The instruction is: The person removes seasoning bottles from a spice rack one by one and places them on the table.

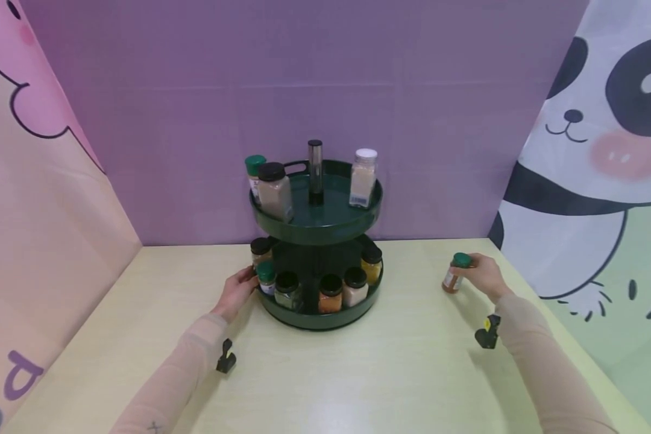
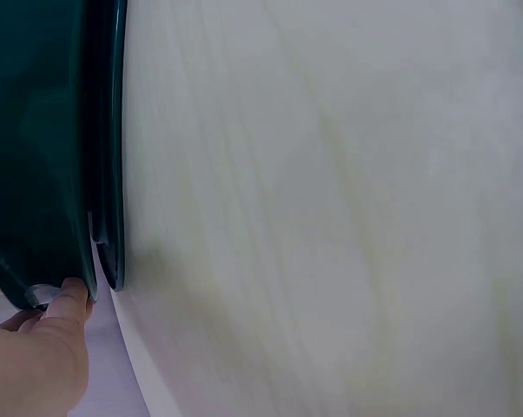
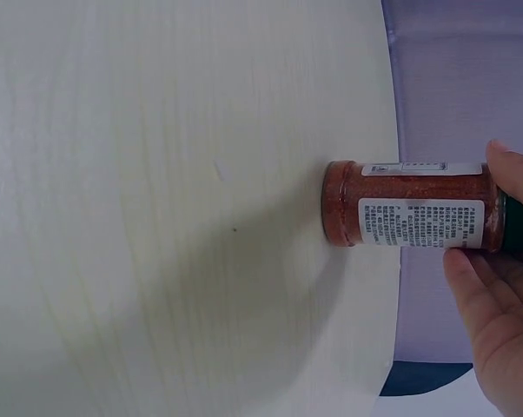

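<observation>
The pale table (image 1: 390, 374) is carrying a two-tier green rack (image 1: 317, 234), whose lower tier (image 1: 314, 324) the left hand (image 1: 235, 293) is pinching at its edge. Well apart, toward the table's right side, the right hand's (image 1: 486, 276) grip is pinching a red-filled jar (image 1: 452, 281) around its green cap (image 1: 461, 260).

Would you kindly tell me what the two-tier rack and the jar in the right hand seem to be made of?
The rack: likely painted metal, perhaps plastic, smooth dark green with glossy rims.
The jar: clear plastic or glass, I can't say which, judging by the red contents showing through.
</observation>
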Available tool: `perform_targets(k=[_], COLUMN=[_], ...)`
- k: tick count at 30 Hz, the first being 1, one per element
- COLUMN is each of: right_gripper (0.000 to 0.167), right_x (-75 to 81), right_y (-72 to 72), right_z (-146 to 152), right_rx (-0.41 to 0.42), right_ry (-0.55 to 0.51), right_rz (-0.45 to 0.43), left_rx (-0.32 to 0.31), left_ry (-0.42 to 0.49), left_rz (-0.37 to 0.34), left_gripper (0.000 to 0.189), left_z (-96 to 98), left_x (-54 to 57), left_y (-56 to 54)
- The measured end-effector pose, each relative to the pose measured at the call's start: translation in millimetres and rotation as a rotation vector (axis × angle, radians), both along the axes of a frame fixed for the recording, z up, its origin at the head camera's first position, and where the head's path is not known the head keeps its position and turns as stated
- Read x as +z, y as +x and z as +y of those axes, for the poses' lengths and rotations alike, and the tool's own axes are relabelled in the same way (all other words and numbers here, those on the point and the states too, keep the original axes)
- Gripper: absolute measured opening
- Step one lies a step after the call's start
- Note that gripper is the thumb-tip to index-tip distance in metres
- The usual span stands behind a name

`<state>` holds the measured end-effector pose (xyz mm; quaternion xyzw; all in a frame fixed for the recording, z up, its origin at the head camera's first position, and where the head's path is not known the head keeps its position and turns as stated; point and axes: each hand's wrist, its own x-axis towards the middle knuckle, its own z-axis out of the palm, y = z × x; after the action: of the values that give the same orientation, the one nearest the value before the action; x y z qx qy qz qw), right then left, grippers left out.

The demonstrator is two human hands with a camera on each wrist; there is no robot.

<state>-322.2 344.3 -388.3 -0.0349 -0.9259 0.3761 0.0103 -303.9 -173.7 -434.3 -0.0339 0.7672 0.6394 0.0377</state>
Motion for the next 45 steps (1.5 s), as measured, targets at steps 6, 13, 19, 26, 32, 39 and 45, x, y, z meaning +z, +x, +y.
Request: perform_targets(k=[6, 13, 19, 26, 32, 39, 45], right_gripper=[0.061, 0.062, 0.061, 0.063, 0.062, 0.062, 0.068], right_x=[-0.5, 1.4, -0.4, -1.6, -3.3, -0.4, 6.6], right_y=[0.0, 1.0, 1.0, 5.2, 6.1, 5.6, 5.2], right_z=[0.5, 0.1, -0.4, -0.3, 1.7, 3.8, 4.3], right_rx=[0.001, 0.014, 0.023, 0.033, 0.040, 0.055, 0.068], right_ry=[0.006, -0.020, -0.026, 0.001, -0.002, 0.005, 0.026], right_rz=[-0.003, -0.024, -0.024, -0.015, 0.004, 0.002, -0.022], left_rx=[-0.010, -0.004, -0.004, -0.009, -0.005, -0.010, -0.002], left_ry=[-0.006, -0.005, -0.014, -0.011, -0.001, 0.011, -0.003], left_rz=[0.003, 0.005, 0.005, 0.012, 0.008, 0.010, 0.005], left_gripper=[0.052, 0.053, 0.053, 0.054, 0.054, 0.053, 0.053], left_z=[-0.1, -1.3, -1.5, -1.4, -0.8, 0.0, 0.0], left_x=[-1.2, -2.6, -2.2, -3.2, -3.5, -4.4, -4.3], left_y=[-0.2, -2.9, -2.4, -3.1, -3.0, -3.7, -3.7])
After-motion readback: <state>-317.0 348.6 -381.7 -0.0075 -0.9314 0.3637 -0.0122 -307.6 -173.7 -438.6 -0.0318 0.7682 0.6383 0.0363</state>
